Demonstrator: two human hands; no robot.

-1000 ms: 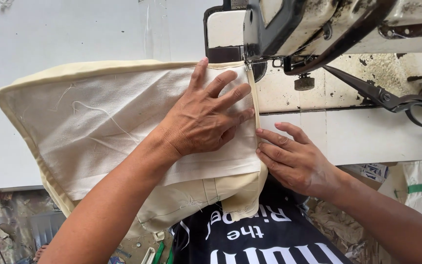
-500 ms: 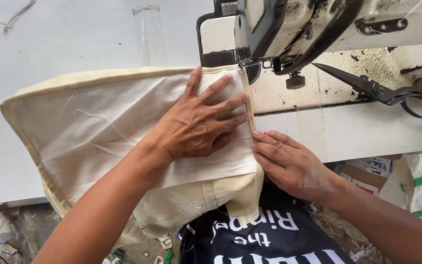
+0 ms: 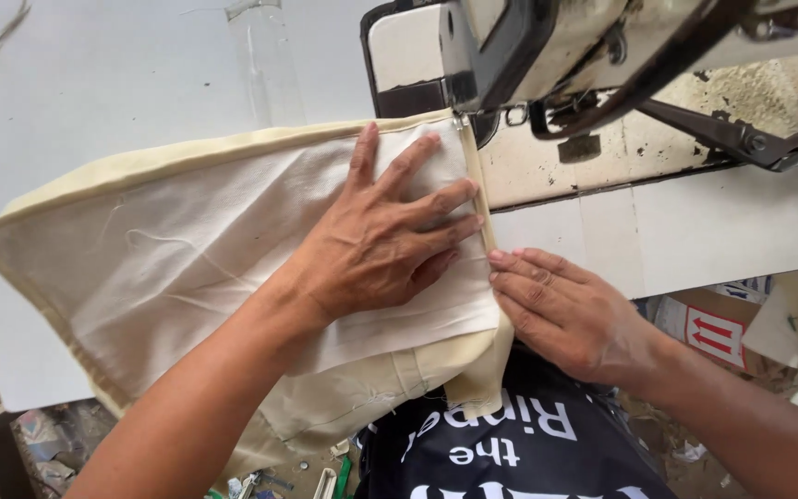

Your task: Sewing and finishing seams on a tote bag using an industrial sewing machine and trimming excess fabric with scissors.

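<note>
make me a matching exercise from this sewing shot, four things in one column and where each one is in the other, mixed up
Things:
1. left hand
2. right hand
3. scissors
4. cardboard box

Places:
A. on the sewing machine bed, far right
B. spread flat on the cream fabric
C. below the table edge, at the right
D. fingertips at the fabric's piped edge, just in front of the needle area

Pairs: 1-B, 2-D, 3-A, 4-C
</note>
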